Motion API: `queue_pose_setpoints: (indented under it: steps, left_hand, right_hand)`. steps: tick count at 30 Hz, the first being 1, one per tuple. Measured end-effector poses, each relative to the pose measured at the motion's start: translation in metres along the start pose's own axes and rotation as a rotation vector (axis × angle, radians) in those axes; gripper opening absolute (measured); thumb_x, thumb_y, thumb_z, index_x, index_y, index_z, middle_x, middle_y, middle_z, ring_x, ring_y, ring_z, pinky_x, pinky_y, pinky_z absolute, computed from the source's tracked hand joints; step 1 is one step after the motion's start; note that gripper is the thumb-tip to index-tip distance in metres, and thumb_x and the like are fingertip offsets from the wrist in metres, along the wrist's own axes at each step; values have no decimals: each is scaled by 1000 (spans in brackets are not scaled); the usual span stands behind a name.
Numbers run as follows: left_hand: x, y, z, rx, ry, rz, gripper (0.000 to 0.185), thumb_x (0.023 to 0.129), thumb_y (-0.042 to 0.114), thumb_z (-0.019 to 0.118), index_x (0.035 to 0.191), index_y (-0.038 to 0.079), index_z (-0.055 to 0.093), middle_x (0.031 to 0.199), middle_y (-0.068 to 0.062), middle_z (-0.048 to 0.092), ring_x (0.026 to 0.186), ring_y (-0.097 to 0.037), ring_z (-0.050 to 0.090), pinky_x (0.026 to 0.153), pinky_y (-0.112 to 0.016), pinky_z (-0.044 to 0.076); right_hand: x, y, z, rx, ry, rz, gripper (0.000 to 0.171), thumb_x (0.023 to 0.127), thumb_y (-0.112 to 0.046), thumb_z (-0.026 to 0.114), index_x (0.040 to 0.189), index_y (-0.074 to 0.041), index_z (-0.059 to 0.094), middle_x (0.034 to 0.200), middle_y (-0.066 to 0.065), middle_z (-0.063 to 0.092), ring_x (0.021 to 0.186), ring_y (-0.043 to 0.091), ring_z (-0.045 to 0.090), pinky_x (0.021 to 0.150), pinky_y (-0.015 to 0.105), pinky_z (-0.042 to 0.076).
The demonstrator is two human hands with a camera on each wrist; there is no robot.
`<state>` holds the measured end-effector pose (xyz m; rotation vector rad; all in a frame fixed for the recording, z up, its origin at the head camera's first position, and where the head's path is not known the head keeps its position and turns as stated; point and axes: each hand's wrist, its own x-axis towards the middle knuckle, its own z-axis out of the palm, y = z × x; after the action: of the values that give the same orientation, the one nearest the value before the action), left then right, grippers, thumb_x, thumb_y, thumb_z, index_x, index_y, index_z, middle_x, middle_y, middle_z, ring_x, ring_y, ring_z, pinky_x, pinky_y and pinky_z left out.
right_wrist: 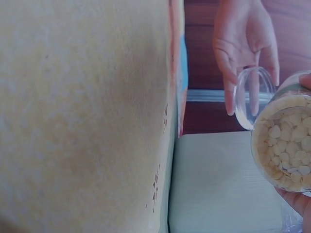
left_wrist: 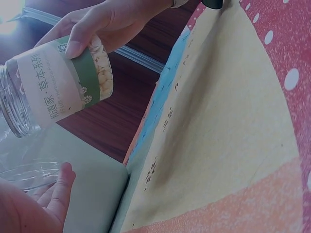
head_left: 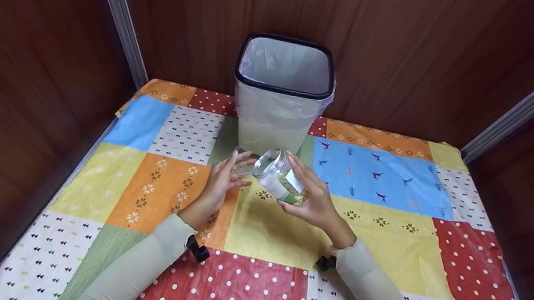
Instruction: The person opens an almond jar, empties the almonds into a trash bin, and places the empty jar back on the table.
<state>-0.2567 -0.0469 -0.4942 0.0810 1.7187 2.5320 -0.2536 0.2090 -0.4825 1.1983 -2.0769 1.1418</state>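
A person's right hand (head_left: 316,198) wrapped around the lower part of a clear jar (head_left: 275,178), tilting its open mouth toward the left hand (head_left: 216,183), whose fingers spread about a clear lid (right_wrist: 247,101) and seemed to pinch it by the rim; the low grip likely kept the mouth free, while the slant probably kept the pale pieces (right_wrist: 289,150) gathered at the base, nearest the right palm. Beyond both hands, a lined bin (head_left: 272,119) stood on the cloth-covered desk (head_left: 378,254). From above, the see-through lid was hard to make out; the small print on the label (left_wrist: 48,82) was too fine to read, and what the pieces were could not be told. In the left wrist view, the frame's edge cut off much of the left hand
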Motion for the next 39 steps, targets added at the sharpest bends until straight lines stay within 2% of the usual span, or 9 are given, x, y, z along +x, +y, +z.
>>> queue_pose_setpoints:
  steps: [10, 16, 24, 33, 36, 39]
  left_hand:
    - [0, 1, 2, -66, -3, -58, 55, 109, 44, 39, 138, 0, 58, 134, -22, 63, 102, -32, 72, 85, -45, 60]
    - [0, -1, 1, -85, -32, -74, 58, 110, 43, 37, 139, -4, 56, 134, -24, 62, 103, -30, 72, 88, -44, 59]
    - [1, -3, 0, -132, -20, -105, 53, 110, 38, 39, 140, -3, 55, 134, -25, 62, 107, -29, 71, 92, -43, 58]
    - [3, -6, -1, -188, 25, -157, 51, 109, 36, 43, 138, -3, 56, 120, -20, 70, 97, -23, 73, 91, -39, 58]
    - [4, -7, -2, -200, 28, -156, 49, 109, 35, 43, 138, -3, 56, 114, -16, 72, 95, -21, 73, 88, -36, 59]
    - [5, -8, -3, -209, 26, -148, 48, 110, 33, 43, 139, -3, 55, 115, -15, 73, 95, -21, 73, 86, -35, 60]
  right_hand:
    - [0, -1, -1, 13, -2, -2, 99, 66, -12, 93, 150, 5, 43, 157, 18, 42, 142, 37, 43, 112, 44, 43]
    - [0, -2, -1, 22, -2, 4, 98, 67, -11, 92, 150, 5, 43, 157, 18, 42, 143, 37, 42, 110, 43, 45]
    - [1, -3, -2, 10, 5, 7, 97, 67, -10, 93, 149, 6, 44, 157, 19, 42, 142, 36, 43, 112, 40, 43]
    - [2, -1, -4, 1, 7, 3, 100, 67, -14, 93, 150, 5, 42, 157, 18, 42, 142, 36, 44, 111, 37, 44]
    - [1, -2, -6, -1, 9, 8, 100, 66, -13, 93, 150, 5, 42, 157, 18, 41, 142, 36, 43, 111, 37, 44]
    - [2, -3, -7, 0, 6, 14, 100, 67, -13, 94, 151, 4, 42, 158, 18, 41, 143, 35, 42, 111, 38, 44]
